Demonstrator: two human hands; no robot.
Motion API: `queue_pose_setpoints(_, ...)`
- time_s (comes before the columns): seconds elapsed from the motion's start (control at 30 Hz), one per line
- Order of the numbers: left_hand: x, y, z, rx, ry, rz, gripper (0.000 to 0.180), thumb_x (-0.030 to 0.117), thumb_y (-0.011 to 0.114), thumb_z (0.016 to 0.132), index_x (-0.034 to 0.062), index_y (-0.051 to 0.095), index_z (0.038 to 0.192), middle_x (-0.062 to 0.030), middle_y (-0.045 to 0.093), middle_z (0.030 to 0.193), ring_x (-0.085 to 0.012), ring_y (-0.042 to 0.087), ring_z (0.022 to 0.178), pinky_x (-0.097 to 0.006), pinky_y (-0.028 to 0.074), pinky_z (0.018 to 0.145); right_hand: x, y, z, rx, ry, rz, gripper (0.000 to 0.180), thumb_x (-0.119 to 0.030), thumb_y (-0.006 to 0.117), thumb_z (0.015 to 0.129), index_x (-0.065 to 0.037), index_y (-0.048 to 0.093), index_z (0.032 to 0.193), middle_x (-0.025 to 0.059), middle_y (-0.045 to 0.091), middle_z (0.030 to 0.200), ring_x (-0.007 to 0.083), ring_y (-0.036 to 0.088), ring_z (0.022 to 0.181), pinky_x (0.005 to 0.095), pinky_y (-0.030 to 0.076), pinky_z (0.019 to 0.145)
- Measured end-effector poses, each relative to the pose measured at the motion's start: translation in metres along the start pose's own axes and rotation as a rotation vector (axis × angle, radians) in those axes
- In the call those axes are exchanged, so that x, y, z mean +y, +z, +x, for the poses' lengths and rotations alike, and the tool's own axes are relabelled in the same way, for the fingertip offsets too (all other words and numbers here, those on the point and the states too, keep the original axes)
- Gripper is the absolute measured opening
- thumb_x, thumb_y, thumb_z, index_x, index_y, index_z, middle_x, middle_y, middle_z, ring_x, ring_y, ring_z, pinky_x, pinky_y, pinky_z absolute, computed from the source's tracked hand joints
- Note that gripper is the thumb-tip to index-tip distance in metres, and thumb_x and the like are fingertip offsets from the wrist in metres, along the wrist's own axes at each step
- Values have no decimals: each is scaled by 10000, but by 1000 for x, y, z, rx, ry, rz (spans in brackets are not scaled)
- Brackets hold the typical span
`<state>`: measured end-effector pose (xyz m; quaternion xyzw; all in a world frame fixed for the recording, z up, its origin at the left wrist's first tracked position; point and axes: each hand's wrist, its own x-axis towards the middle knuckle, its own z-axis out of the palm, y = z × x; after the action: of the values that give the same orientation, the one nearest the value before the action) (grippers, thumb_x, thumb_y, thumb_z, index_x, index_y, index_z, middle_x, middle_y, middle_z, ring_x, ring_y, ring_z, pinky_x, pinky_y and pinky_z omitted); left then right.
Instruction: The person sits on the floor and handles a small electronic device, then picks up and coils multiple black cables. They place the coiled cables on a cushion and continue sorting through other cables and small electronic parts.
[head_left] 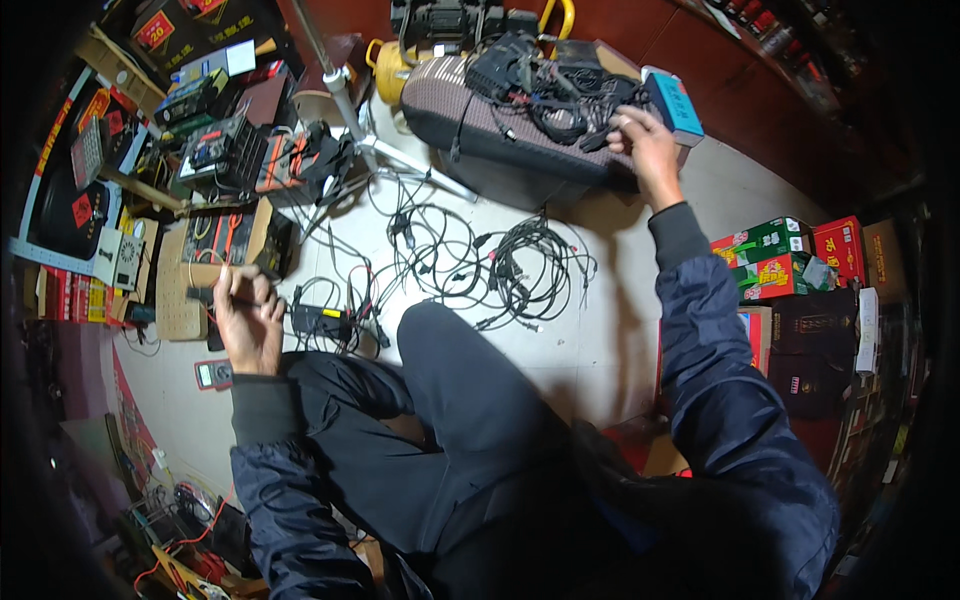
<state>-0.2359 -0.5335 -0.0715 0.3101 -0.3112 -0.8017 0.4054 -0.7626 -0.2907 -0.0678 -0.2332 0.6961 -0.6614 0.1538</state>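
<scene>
My left hand (pixel 250 318) is raised over the floor at the left, its fingers closed round a black cable (pixel 203 295) whose end sticks out past the fingertips. Below and beside it lies a black power adapter (pixel 322 324) with a yellow label. My right hand (pixel 645 145) reaches forward to a heap of black cables (pixel 560 112) on a padded, patterned seat (pixel 440 90). Its fingers are bent together at the heap's right side; what they grip is too small to make out. Coiled black cables (pixel 520 270) spread over the floor between my hands.
A tripod stand (pixel 350 110) rises behind the cables. A blue box (pixel 674 103) sits at the seat's right end. Green and red cartons (pixel 765 258) are stacked at the right. A red multimeter (pixel 213 375) lies near my left wrist, with an open cardboard box (pixel 262 235) beyond.
</scene>
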Motion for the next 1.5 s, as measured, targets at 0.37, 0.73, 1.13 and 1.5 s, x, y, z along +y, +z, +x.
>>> queue_pose_setpoints(0.37, -23, 32, 33, -10, -103, 299, 270, 369, 612, 1008, 120, 560, 918, 7, 473, 737, -98, 425, 582, -257, 325, 545, 234, 111, -116, -444, 510, -109, 173, -76, 600, 959, 53, 687, 1035, 68, 712, 867, 119, 653, 696, 239, 533, 634)
queue_pose_setpoints(0.73, -16, 25, 42, 30, -93, 283, 338, 442, 552, 1024, 109, 569, 969, -43, 525, 764, -130, 439, 584, -274, 358, 569, 362, 127, -266, -909, 208, -1064, 465, -179, 696, 876, -70, 612, 1320, 214, 600, 1268, 371, 596, 1194, 417, 489, 1003)
queue_pose_setpoints(1.13, -22, 39, 35, 9, -101, 226, 296, 377, 569, 1045, 88, 601, 991, -17, 579, 890, -132, 572, 826, -300, 459, 706, 143, 133, -134, -378, 157, -455, 266, -171, 699, 933, 34, 681, 1102, 54, 645, 779, 95, 554, 672, 268, 469, 630)
queue_pose_setpoints(1.5, -35, 74, -12, -444, -173, 302, 515, 409, 516, 1059, -5, 484, 1363, -140, 661, 1204, -249, 652, 1114, -418, 530, 958, -63, 192, -180, -584, -60, 273, 369, -191, 689, 992, 68, 635, 1249, 21, 662, 809, 55, 597, 697, 208, 459, 617)
